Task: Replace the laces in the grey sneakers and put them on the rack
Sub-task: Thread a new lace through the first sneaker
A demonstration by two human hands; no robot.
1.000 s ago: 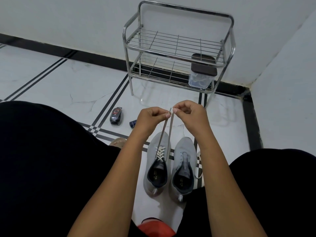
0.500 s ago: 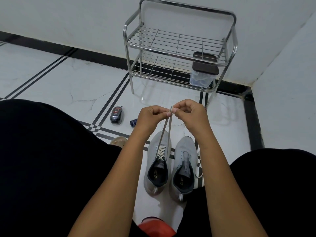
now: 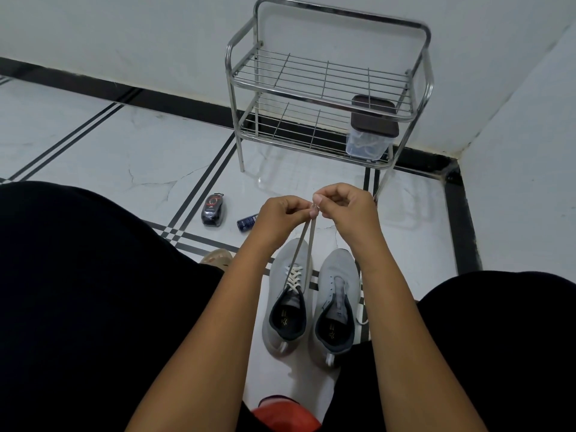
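**Lace ends pinched above the left sneaker**

I sit over a glossy white floor (image 3: 124,157) with black inlaid stripes, in a corner where two pale walls meet. A chrome wire rack (image 3: 327,79) stands against the back wall; on its lower shelf sits a clear tub (image 3: 367,141) with a dark lid. Left of my hands lie a small black case (image 3: 213,210) and a blue tube (image 3: 247,221), partly hidden by my wrist. My black-clad knees fill both sides.

My left hand (image 3: 280,218) and right hand (image 3: 349,210) each pinch one end of the flat pale lace (image 3: 307,244), fingertips meeting. It runs taut down to the left grey sneaker (image 3: 288,304), half laced. The right grey sneaker (image 3: 336,307) stands touching it, unlaced, its knit upper soft-looking.
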